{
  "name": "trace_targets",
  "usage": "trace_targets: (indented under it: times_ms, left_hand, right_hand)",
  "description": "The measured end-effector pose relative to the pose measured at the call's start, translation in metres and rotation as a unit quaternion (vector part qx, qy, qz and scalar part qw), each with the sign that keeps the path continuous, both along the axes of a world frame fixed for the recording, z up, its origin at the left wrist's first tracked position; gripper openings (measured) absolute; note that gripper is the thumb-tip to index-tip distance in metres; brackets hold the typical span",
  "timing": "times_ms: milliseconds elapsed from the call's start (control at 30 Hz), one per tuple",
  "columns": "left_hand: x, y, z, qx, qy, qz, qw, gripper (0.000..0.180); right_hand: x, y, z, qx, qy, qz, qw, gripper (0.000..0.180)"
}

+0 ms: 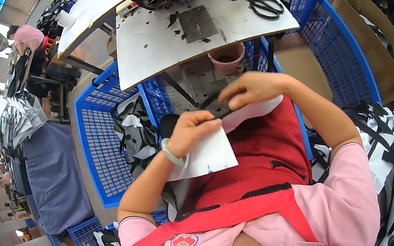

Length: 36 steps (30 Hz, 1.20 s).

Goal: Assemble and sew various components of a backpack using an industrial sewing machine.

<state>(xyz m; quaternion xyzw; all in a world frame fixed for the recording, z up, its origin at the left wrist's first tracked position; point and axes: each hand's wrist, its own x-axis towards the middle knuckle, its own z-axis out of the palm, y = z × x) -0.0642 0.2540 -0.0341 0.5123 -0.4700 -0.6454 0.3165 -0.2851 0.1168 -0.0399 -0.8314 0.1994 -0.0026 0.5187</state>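
My left hand [190,131], with a pale bangle at its wrist, is closed on a flat white fabric piece [217,152] above my lap. Thumb and fingers pinch its upper edge, and small dark marks show along its lower edge. A rounded white section [258,113] reaches up to the right; whether it is the same piece I cannot tell. Over that section is my right hand [250,91], its fingers curled and bent downward. Anything between those fingertips is hidden. Below both hands lies my red apron [274,150].
Ahead stands a white worktable [151,55] with a metal plate [198,24], black scissors [265,7] and dark scraps. A pink bucket [227,59] sits beneath it. Blue baskets [96,131] flank me, the left one holding cut pieces. Piled strips [384,146] lie right. A person [28,39] works far left.
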Motion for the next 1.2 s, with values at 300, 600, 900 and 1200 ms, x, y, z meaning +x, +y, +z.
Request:
trace_targets:
  times_ms: [300,600,900,1200]
  left_hand:
    - [0.027,-0.069,0.082,-0.032,0.095,-0.01,0.995,0.01]
    - [0.035,-0.172,0.076,-0.165,-0.074,0.07,0.981,0.026]
    - [0.06,-0.215,0.036,-0.133,-0.074,0.098,0.983,0.026]
    - [0.06,-0.229,0.034,-0.107,-0.038,0.102,0.988,0.027]
  right_hand:
    - [0.0,-0.015,0.083,0.065,-0.047,-0.083,0.993,0.027]
    - [0.009,-0.099,0.089,-0.065,-0.065,-0.23,0.969,0.048]
    - [0.032,-0.133,0.066,-0.046,-0.032,-0.241,0.969,0.048]
    - [0.036,-0.15,0.056,-0.021,-0.017,-0.283,0.959,0.057]
